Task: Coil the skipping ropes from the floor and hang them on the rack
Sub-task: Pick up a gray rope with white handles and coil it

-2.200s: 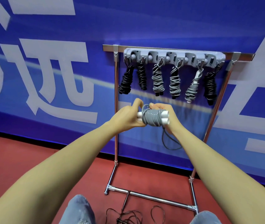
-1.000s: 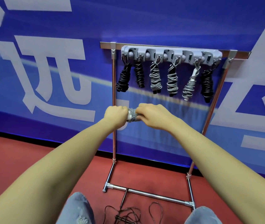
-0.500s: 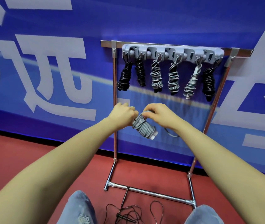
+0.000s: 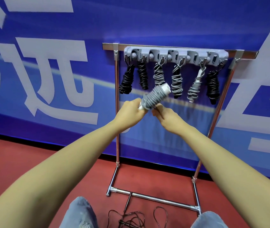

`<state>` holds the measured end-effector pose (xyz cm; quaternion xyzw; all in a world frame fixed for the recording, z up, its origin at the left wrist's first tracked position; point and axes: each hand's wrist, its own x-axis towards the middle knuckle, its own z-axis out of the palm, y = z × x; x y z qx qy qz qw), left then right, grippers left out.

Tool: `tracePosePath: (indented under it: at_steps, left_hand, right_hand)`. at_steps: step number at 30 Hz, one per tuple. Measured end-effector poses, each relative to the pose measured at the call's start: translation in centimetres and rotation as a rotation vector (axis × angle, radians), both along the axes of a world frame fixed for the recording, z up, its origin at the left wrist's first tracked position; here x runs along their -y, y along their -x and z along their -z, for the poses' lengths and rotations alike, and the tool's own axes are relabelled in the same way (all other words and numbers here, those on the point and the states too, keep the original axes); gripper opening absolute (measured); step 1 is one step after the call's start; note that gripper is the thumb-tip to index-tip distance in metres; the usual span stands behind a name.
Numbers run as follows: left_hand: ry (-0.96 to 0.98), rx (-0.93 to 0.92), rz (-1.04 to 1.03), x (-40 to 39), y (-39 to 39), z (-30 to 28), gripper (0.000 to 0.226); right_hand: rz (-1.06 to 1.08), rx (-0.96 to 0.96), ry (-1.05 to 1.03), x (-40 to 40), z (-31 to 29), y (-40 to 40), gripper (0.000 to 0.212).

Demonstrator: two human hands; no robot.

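While I watch through the head camera, both hands are raised in front of the rack [image 4: 117, 112], working on one grey skipping rope [image 4: 154, 97] that is wound tight around its white handles. The bundle tilts up and to the right, its upper white end overlapping the lower part of the hanging coils in my view. My left hand [image 4: 131, 112] is clenched around the lower white end of the bundle. My right hand [image 4: 164, 115] sits just beside it, fingers curled in at the bottom of the coil; it seems to pinch the cord there, though the exact grip is hidden behind the bundle.

The rack is a chrome frame standing on the red floor [image 4: 23, 158] against a blue banner [image 4: 147, 22] with large white lettering. A grey hook strip [image 4: 175, 55] runs along its top bar, and six coiled ropes hang from it: two black coils [image 4: 134, 78] at the left, two grey coils [image 4: 168, 77] in the middle, a grey-and-white coil [image 4: 196, 86] next, and one black coil [image 4: 212, 87] at the right.

Down by the rack's base bar, a loose black rope [image 4: 129, 218] lies tangled on the floor, between my knees in blue jeans [image 4: 79, 213].
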<state>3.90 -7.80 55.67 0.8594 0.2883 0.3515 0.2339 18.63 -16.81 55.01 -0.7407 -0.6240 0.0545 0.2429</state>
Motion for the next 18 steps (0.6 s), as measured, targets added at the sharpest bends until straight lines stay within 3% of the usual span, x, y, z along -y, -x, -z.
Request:
tracePosePath:
  at_steps: [3, 10, 18]
  left_hand:
    - [0.104, 0.031, -0.088, 0.2, -1.1, -0.6, 0.016]
    - [-0.139, -0.34, -0.367, -0.9, -2.2, 1.1, 0.039]
    - [-0.569, -0.753, -0.411, -2.1, -0.5, 1.8, 0.053]
  right_hand:
    - [0.0, 0.022, 0.03, 0.2, 0.5, 0.7, 0.02]
    - [-0.096, 0.059, 0.123, 0.0, -0.1, 2.6, 0.037]
    - [-0.155, 0.273, 0.13, -0.3, -1.6, 4.1, 0.025]
